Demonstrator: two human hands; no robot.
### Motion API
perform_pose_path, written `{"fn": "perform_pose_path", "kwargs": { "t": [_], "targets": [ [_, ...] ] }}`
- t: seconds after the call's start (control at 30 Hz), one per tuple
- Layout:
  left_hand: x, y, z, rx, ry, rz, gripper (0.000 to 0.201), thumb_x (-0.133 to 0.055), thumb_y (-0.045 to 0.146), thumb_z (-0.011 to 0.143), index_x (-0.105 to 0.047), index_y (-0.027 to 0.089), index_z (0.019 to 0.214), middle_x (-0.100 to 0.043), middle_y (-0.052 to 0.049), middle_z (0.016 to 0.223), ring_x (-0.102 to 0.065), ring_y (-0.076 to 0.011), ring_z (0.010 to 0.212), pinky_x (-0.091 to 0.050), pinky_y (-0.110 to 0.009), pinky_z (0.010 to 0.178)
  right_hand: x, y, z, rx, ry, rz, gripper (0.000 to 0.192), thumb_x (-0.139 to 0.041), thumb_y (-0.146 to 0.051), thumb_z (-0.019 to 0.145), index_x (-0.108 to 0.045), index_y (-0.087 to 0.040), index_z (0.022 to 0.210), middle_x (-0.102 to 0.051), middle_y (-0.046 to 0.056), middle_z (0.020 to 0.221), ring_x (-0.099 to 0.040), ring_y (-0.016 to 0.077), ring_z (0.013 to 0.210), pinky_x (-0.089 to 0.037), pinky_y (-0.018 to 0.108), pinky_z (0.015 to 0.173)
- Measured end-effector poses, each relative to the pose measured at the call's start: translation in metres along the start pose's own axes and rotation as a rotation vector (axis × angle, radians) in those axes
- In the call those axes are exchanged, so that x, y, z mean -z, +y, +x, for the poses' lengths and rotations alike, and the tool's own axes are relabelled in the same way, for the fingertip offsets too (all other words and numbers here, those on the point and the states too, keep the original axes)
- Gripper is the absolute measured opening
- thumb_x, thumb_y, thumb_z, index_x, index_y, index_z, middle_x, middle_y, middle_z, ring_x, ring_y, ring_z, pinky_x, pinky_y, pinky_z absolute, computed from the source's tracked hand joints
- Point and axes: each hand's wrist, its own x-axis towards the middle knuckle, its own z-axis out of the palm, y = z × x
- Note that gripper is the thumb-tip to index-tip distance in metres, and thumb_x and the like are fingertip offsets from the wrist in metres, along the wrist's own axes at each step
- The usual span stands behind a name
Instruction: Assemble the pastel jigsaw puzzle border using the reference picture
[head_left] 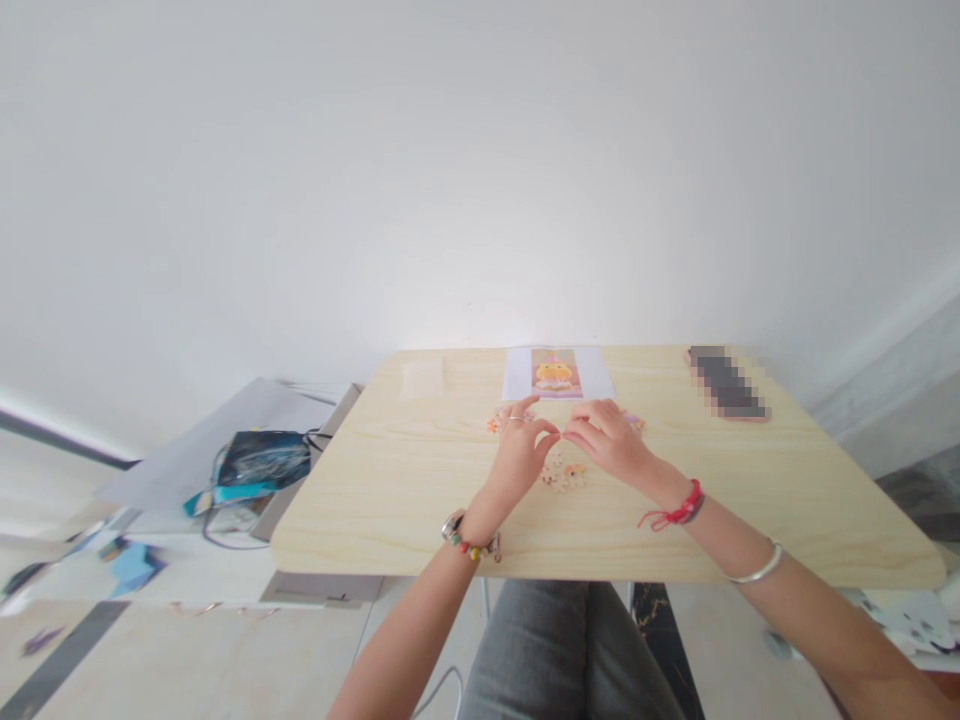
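My left hand point(521, 445) and my right hand point(613, 440) meet fingertip to fingertip above the middle of the table. Thumb and forefinger are pinched together on each hand; whatever lies between them is too small to make out. Just below the fingers are loose jigsaw puzzle pieces point(553, 472), pale ones beside an orange one point(574, 474). More colourful pieces point(496, 421) show behind my left hand, partly hidden by it. Another few pieces point(634, 421) peek out past my right hand. A picture sheet point(556, 373) with a yellow figure lies beyond both hands.
The light wooden table point(360, 510) stands against a white wall. A phone point(727, 385) lies at its back right, and a clear plastic bag point(423, 378) at the back left. Left of the table, a dark plastic-wrapped bundle point(264, 458) rests on a lower surface.
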Motion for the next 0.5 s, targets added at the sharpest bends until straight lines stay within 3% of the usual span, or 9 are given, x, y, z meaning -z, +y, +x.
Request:
{"fn": "perform_pose_path", "kwargs": {
  "t": [0.23,0.37,0.5],
  "targets": [
    [0.0,0.001,-0.003,-0.053,0.078,-0.016,0.006,-0.063,0.019,0.077,-0.064,0.019,0.071,-0.048,-0.009,0.125,-0.045,-0.0254,0.112,-0.043,-0.047,0.092,0.001,0.006,-0.009,-0.096,0.07,0.182,0.016,-0.052,-0.031,0.085,-0.061,-0.021,0.094,-0.055,0.009,0.095,-0.053,0.0213,0.093,-0.044,0.039,0.083],
    [0.002,0.002,-0.003,-0.07,0.137,-0.035,0.006,-0.061,0.019,0.079,-0.063,0.02,0.073,-0.048,-0.009,0.124,-0.045,-0.0243,0.113,-0.043,-0.046,0.091,0.002,0.01,-0.009,-0.232,0.005,0.355,0.018,-0.053,-0.035,0.084,-0.063,-0.021,0.086,-0.056,0.007,0.091,-0.055,0.0202,0.09,-0.047,0.036,0.079],
    [0.008,0.005,-0.003,-0.177,0.219,0.011,0.007,-0.058,0.021,0.081,-0.061,0.021,0.076,-0.048,-0.008,0.125,-0.043,-0.0242,0.116,-0.044,-0.046,0.091,0.003,0.012,-0.003,-0.337,-0.107,0.503,0.029,-0.046,-0.039,0.087,-0.065,-0.018,0.079,-0.058,0.007,0.089,-0.056,0.0183,0.084,-0.047,0.031,0.071]
  ]
}}
